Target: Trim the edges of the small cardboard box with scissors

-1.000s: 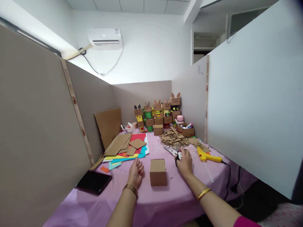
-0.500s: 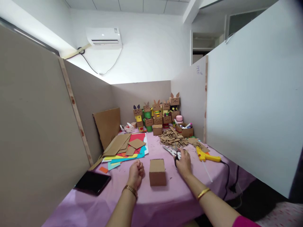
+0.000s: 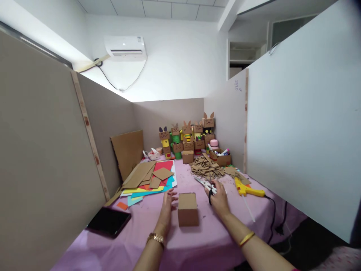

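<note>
A small brown cardboard box [image 3: 188, 210] stands on the pink tablecloth between my hands. My left hand [image 3: 168, 205] is just left of it, fingers apart and holding nothing. To the box's right, my right hand [image 3: 218, 198] is closed round the black handles of a pair of scissors [image 3: 210, 191], blades pointing away from me. Beneath and beside that hand lies a white-and-silver tool [image 3: 202, 182], partly covered by it.
Cardboard sheets [image 3: 139, 174] and coloured paper [image 3: 152, 192] lie left, near a black tablet [image 3: 109, 221]. Cardboard scraps [image 3: 207, 166] are heaped behind my right hand. A yellow glue gun [image 3: 248, 189] with a cord lies right. Cardboard animal figures [image 3: 186, 130] stand at the back.
My left hand has opened from a loose fist and moved slightly right, closer to the box. My right hand still has the scissors. The view has shifted a little.
</note>
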{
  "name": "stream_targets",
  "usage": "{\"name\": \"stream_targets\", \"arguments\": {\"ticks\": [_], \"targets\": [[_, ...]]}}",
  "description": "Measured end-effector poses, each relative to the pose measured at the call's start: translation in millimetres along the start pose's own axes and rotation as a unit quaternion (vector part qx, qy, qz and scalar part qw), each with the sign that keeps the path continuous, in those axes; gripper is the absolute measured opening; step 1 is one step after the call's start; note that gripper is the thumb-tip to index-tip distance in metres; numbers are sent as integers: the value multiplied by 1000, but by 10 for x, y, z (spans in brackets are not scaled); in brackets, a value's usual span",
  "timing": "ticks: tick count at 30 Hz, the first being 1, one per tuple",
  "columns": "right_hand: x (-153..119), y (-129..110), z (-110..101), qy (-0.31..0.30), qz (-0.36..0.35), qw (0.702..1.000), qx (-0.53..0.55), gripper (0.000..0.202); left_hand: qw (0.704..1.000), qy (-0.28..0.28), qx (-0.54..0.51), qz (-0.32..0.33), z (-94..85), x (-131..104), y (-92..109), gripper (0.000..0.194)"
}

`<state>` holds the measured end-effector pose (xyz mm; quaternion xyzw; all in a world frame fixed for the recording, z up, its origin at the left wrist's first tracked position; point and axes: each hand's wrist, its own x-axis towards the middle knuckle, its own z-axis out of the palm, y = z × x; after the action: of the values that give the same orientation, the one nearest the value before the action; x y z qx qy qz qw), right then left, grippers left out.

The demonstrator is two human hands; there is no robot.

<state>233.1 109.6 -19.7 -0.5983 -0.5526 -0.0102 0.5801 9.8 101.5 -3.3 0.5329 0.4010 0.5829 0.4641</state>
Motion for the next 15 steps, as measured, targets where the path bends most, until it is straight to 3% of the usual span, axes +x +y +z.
{"name": "stream_targets", "arguments": {"ticks": [4, 8, 15], "targets": [[-9, -51, -43, -36, 15, 999, 10, 38, 995, -37, 67, 62, 38, -118, 27, 84], [-14, -123, -99, -83, 50, 995, 7, 31, 985, -87, 126, 76, 110, -230, 113, 98], [-34, -111, -151, -174, 70, 981, 55, 34, 977, -131, 163, 43, 148, -257, 229, 76]]}}
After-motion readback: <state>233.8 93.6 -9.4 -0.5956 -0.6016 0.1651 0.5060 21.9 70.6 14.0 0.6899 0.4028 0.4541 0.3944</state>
